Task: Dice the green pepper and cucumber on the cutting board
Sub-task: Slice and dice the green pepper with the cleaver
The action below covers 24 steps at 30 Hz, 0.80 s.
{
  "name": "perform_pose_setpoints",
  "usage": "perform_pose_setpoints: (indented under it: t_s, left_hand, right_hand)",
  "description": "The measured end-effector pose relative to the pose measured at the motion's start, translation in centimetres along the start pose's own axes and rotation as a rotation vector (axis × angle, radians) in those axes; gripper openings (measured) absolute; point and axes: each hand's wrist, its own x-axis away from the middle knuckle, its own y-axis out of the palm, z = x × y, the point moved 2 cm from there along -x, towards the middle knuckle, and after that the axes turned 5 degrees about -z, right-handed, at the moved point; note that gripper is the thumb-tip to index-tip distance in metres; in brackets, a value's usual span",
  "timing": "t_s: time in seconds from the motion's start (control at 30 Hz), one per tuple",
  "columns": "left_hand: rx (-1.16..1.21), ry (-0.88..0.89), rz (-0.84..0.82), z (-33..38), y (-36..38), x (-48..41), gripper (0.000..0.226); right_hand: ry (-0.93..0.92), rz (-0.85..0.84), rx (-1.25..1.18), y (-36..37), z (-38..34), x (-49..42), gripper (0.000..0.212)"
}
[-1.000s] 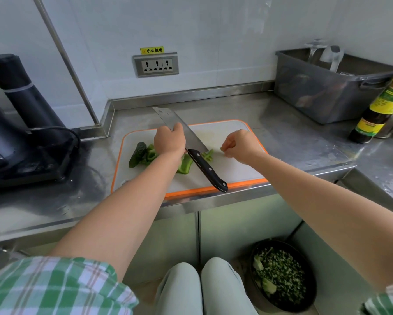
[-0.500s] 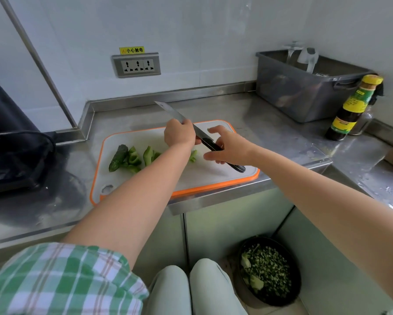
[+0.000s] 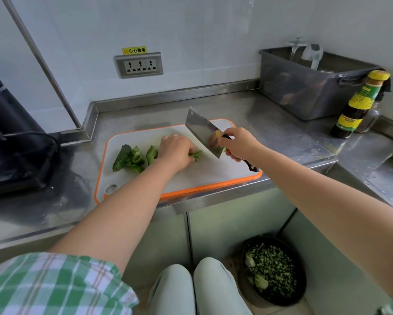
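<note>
A white cutting board (image 3: 213,173) with an orange rim lies on the steel counter. At its left end lies a dark green cucumber (image 3: 121,157), with several green pepper pieces (image 3: 138,158) beside it. My left hand (image 3: 176,151) presses down on one pepper piece (image 3: 196,155) near the board's middle. My right hand (image 3: 241,144) grips the black handle of a cleaver (image 3: 204,133). Its broad blade is raised, tilted, just right of that pepper piece.
A grey plastic tub (image 3: 309,87) stands at the back right, a dark sauce bottle (image 3: 359,105) next to it. A black appliance (image 3: 11,133) with a cable fills the left. On the floor below sits a black bowl (image 3: 275,271) of chopped greens.
My right hand took hold of the cleaver's handle and lifted the blade off the board. My left hand let go of the blade and moved down onto a pepper piece.
</note>
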Motion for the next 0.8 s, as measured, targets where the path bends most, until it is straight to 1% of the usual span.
perform_pose_setpoints:
  t_s: [0.2,0.3,0.43,0.53,0.67,0.8]
  left_hand:
    - [0.058,0.001,0.056,-0.8,0.3,0.1,0.021]
    - [0.036,0.024,0.082,-0.9,0.5,0.2,0.021]
    - [-0.003,0.026,0.133,-0.3,0.9,0.4,0.019]
    - [0.055,0.025,0.152,0.3,1.2,0.4,0.019]
    - [0.060,0.053,0.156,0.6,1.2,0.4,0.024]
    - [0.072,0.048,0.205,0.2,1.3,0.9,0.024]
  right_hand:
    - [0.059,-0.089,0.124,0.3,-0.5,0.1,0.016]
    - [0.083,-0.148,0.235,0.3,-1.4,-0.1,0.020]
    - [0.092,-0.126,0.414,0.9,-1.4,-0.8,0.022]
    - [0.093,-0.092,0.405,1.0,-0.8,-1.1,0.021]
    - [0.066,-0.031,0.327,0.2,-1.2,-0.7,0.018]
    - [0.096,-0.121,0.379,0.5,-1.4,0.0,0.030]
